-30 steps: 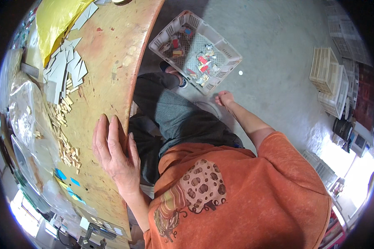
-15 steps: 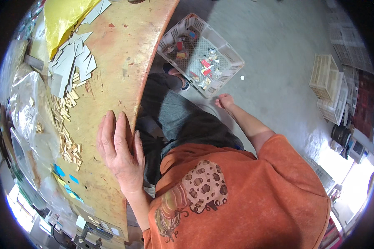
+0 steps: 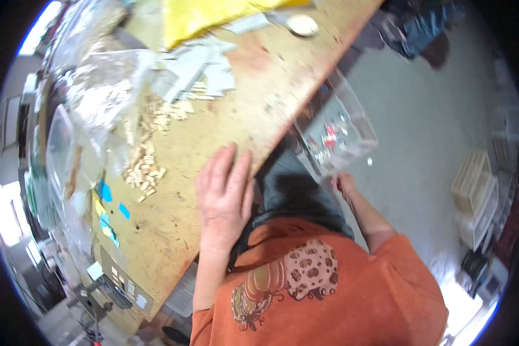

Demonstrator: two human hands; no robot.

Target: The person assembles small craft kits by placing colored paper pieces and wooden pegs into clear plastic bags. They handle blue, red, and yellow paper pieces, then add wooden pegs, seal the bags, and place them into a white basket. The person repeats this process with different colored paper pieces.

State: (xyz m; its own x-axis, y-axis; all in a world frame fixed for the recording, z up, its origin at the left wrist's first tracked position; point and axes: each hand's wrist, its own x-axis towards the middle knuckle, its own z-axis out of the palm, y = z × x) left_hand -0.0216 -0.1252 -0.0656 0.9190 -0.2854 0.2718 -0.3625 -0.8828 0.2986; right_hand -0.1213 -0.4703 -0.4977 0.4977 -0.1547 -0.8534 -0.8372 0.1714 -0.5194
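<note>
My left hand point(image 3: 224, 193) lies flat on the wooden table point(image 3: 259, 86) by its edge, fingers stretched out and holding nothing. Down to the right, my right hand point(image 3: 344, 182) is beside the near corner of a pale plastic crate point(image 3: 364, 130). Its fingers look curled in; blur hides whether anything is in them, and I cannot tell if it touches the crate. Small colourful pieces point(image 3: 330, 136) lie inside the crate, which stands on the floor partly behind the table edge. Left of my left hand, small wooden blocks point(image 3: 146, 167) are scattered on the table.
Light grey flat pieces point(image 3: 199, 69) lie beside a yellow sheet point(image 3: 225, 17) and a round pale lid-like thing point(image 3: 302, 25). Clear plastic bags point(image 3: 106, 86) line the table's left. Stacked crates point(image 3: 473, 190) stand at right; another person's legs point(image 3: 424, 29) show at the top right.
The view has swung, so the table and crate appear further right. The round pale thing and another person's legs have come into view. My left hand stays on the table, my right beside the crate.
</note>
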